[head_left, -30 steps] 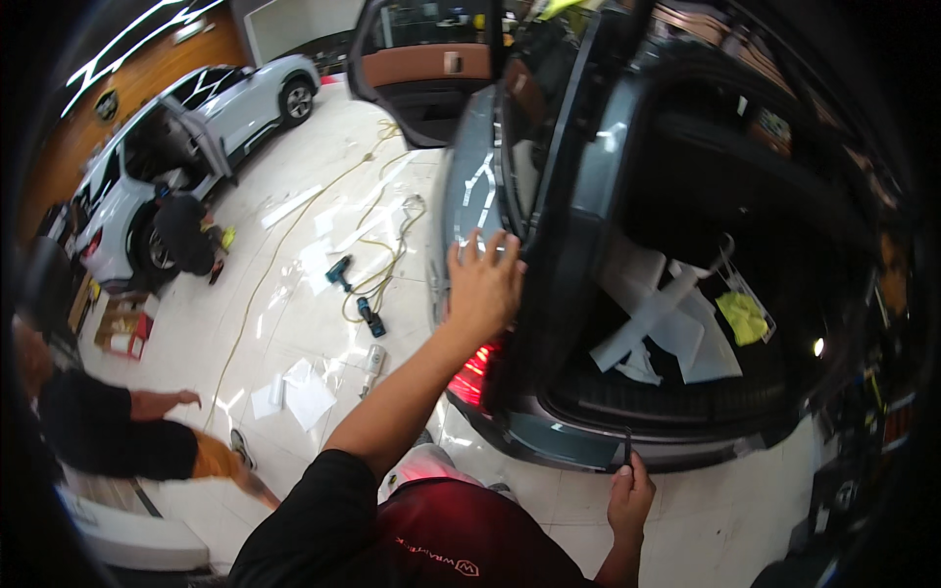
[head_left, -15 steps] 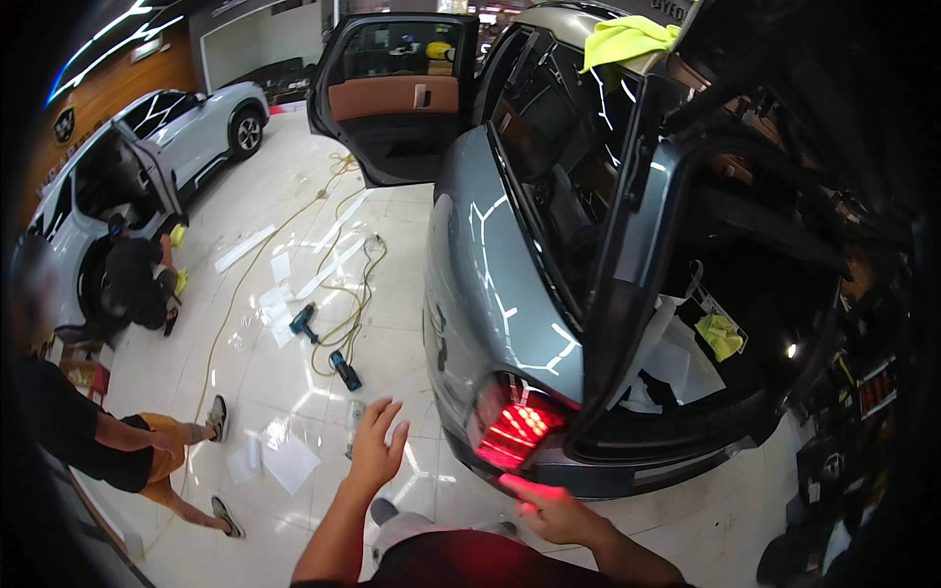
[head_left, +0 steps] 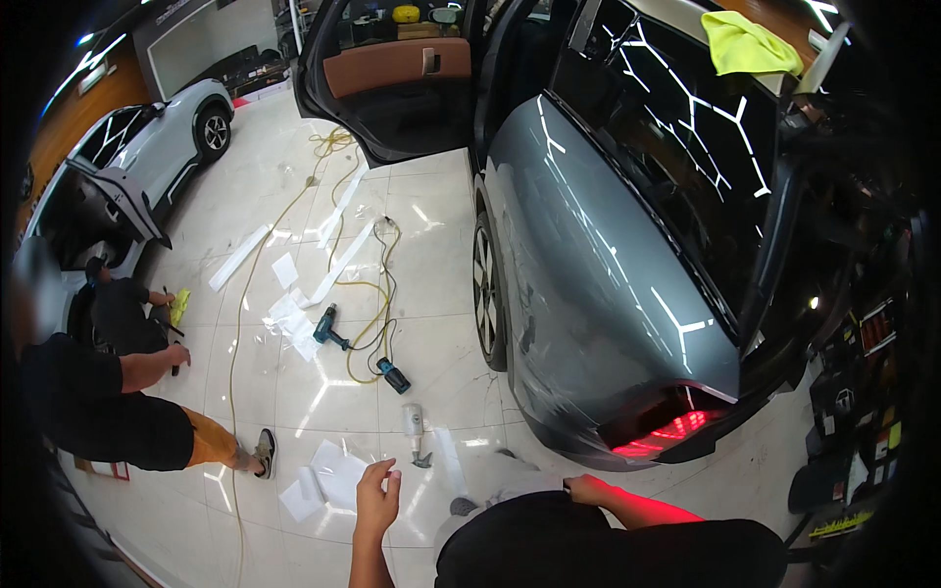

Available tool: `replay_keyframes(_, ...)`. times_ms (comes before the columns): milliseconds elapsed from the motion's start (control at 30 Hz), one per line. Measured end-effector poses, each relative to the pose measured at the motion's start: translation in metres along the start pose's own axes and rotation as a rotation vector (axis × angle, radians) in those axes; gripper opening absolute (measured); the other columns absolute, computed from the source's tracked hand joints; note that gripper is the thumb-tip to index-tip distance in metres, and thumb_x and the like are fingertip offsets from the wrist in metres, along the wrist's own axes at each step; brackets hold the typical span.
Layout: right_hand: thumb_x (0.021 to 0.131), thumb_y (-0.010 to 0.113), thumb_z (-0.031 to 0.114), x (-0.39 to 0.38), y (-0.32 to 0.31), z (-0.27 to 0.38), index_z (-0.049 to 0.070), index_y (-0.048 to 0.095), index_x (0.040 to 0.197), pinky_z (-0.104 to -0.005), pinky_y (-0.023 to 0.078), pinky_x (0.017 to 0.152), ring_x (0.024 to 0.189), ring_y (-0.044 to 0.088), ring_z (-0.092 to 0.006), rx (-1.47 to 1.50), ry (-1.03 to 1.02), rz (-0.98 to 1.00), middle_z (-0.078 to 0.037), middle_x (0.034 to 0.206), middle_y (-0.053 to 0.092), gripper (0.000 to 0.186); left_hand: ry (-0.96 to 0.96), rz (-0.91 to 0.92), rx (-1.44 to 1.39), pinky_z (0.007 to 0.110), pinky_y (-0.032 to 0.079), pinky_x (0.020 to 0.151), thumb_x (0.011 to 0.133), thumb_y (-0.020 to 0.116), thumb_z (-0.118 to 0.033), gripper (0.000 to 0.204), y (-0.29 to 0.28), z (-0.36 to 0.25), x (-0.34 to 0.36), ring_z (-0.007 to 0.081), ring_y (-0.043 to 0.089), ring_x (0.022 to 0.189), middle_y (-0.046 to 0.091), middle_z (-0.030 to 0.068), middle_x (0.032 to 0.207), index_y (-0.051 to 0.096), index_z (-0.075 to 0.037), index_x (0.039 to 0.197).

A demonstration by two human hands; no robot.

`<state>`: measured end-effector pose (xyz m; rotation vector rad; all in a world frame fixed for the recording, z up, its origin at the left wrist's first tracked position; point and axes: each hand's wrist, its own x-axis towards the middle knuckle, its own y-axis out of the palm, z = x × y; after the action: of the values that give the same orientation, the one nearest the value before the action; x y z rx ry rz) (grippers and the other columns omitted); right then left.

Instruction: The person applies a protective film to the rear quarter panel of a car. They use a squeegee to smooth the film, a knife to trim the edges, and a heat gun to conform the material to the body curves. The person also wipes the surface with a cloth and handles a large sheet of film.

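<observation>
My left hand [head_left: 377,500] is raised over the floor at the lower middle. Its fingers are loosely bent and apart, with nothing visible in them. Against the front of my dark shirt, at waist height, my right hand [head_left: 588,491] is closed; whatever it may hold is hidden. Red light falls on that forearm from the lit tail light [head_left: 676,429] of the grey-blue car [head_left: 588,265]. Clear film with wrinkles covers part of the car's rear side. A spray bottle [head_left: 413,421] lies on the floor beyond my left hand.
A teal heat gun [head_left: 328,325], another power tool [head_left: 392,374], a yellow hose [head_left: 235,343] and white sheets [head_left: 338,475] lie on the tiles. The rear door [head_left: 392,88] stands open. A lime cloth [head_left: 750,44] is on the roof. Two people work near a white car [head_left: 181,137].
My right hand has drawn back from beside the tail light to my waist. My left hand has lowered. The view has shifted toward the car's side, and the standing person has leaned forward.
</observation>
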<state>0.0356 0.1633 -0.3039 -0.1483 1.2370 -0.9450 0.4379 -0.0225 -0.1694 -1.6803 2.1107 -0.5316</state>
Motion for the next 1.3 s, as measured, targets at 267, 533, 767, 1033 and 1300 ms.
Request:
replay_keyframes(267,0.083,0.054,0.012,0.157,-0.070,0.071,0.003,0.062,0.115,-0.0488,0.049,0.086,0.099,0.063,-0.0422,0.064,-0.184,0.074,-0.025,0.104,0.066,0.034,0.110,0.172,0.113,0.040,0.052,0.085,0.093,0.062,-0.018,0.029,-0.007,-0.016,0.180,0.0368,0.064,0.100,0.064,0.0216,0.113,0.066,0.000,0.114)
replay_keyframes(533,0.085,0.051,0.013,0.220,-0.224,0.159,0.004,0.062,0.115,-0.0476,0.051,0.080,0.090,0.067,-0.0396,0.018,-0.241,0.250,-0.022,0.096,0.068,0.033,0.200,0.056,0.338,0.041,0.050,0.091,0.089,0.064,-0.009,0.026,-0.093,-0.075,0.384,0.0392,0.062,0.103,0.064,0.0233,0.114,0.065,0.002,0.112)
replay_keyframes(767,0.089,0.053,0.019,0.278,-0.202,0.156,0.009,0.062,0.120,-0.0397,0.053,0.073,0.092,0.067,-0.0252,0.570,0.149,0.149,-0.016,0.103,0.068,0.035,0.288,-0.043,0.274,0.042,0.047,0.096,0.088,0.063,-0.006,0.025,-0.120,-0.051,0.532,0.0386,0.061,0.107,0.063,0.0216,0.114,0.064,0.002,0.112)
replay_keyframes(1033,0.085,0.055,0.018,0.366,-0.220,0.214,0.006,0.066,0.107,-0.0365,0.050,0.056,0.068,0.062,-0.0195,1.176,0.330,-0.112,-0.015,0.082,0.064,0.027,0.684,-0.409,0.526,0.042,0.031,0.113,0.096,0.059,-0.011,0.044,-0.258,-0.067,0.921,0.0345,0.044,0.133,0.051,0.0198,0.137,0.048,0.001,0.137)
replay_keyframes(1300,0.071,0.066,0.018,0.418,-0.307,0.333,-0.001,0.074,0.086,-0.0469,0.055,0.062,0.073,0.071,-0.0355,0.935,0.545,-0.144,-0.021,0.082,0.071,0.026,0.824,-0.427,0.409,0.043,0.023,0.118,0.097,0.053,-0.051,0.078,-0.337,-0.188,1.279,0.0361,0.028,0.144,0.028,0.0243,0.156,0.029,0.001,0.151)
